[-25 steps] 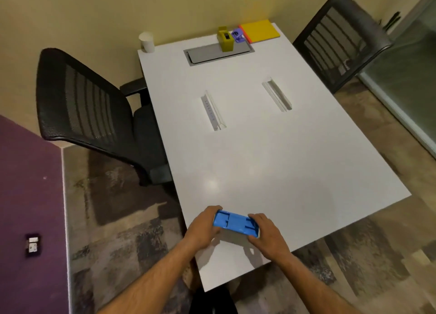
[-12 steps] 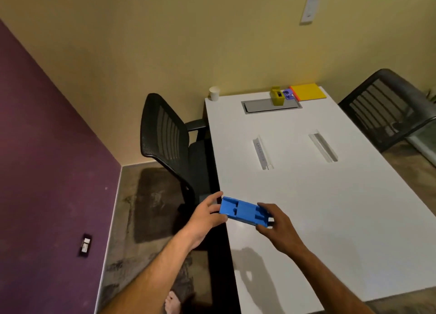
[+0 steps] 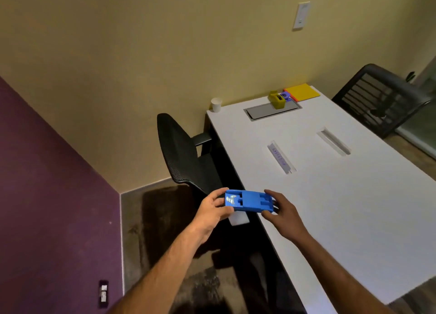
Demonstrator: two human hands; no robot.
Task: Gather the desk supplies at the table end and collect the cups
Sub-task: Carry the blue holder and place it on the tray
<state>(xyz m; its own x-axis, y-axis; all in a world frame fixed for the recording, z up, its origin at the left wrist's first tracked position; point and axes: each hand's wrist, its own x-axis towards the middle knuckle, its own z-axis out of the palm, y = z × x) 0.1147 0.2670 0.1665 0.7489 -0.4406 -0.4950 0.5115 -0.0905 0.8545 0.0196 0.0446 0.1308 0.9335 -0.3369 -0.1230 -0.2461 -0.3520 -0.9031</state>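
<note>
I hold a blue plastic tray (image 3: 250, 201) by its two ends, just off the left edge of the white table (image 3: 342, 207). My left hand (image 3: 213, 208) grips its left end and my right hand (image 3: 282, 211) its right end. At the table's far end stand a white paper cup (image 3: 216, 104), a yellow holder (image 3: 277, 100), a small purple item (image 3: 286, 96) and a yellow pad on an orange one (image 3: 302, 92). Two clear plastic trays (image 3: 282, 158) (image 3: 333, 142) lie mid-table.
A black mesh chair (image 3: 181, 153) stands against the table's left side, just beyond my hands. A second black chair (image 3: 382, 99) is at the far right. A grey cable hatch (image 3: 271, 110) is set into the table's far end. Purple wall at left.
The blue tray has been lifted off the table's near edge and carried left past its side. My view has swung left and up, along the table's left side.
</note>
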